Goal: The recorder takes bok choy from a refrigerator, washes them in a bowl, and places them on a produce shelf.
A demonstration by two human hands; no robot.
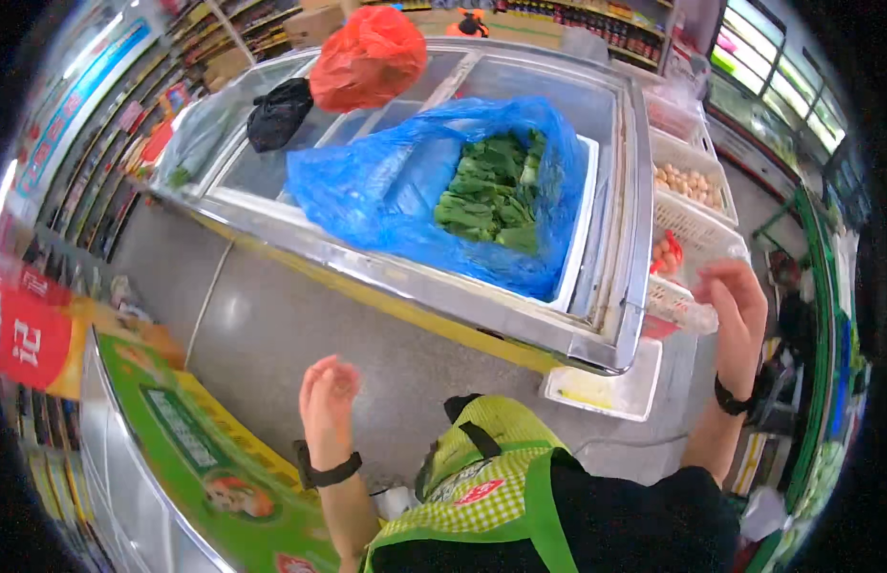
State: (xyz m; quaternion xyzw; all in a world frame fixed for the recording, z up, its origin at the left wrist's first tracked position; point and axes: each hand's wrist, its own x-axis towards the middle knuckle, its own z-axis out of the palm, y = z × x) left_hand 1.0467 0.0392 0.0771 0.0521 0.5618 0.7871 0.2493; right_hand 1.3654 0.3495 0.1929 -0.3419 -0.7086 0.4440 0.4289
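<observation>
My left hand (330, 399) is raised over the floor on the near side of the freezer, fingers loosely bent and a little blurred, nothing visible in it. On the right, my right hand (737, 304) hangs beside the freezer's corner with fingers apart. A clear plastic item (694, 316) shows right by its fingers; whether they touch cannot be made out. Leafy green vegetables (496, 186) lie in a large open blue plastic bag (367, 186), which lines a white foam box (585, 215) on the freezer. Both hands are apart from the bag.
A glass-topped chest freezer (424, 263) carries a red bag (369, 59) and a black bag (279, 115). White crates (703, 158) with eggs (690, 184) stand along its right end. A white tray (634, 392) lies below the near corner. A green-sided cabinet (204, 458) is at lower left.
</observation>
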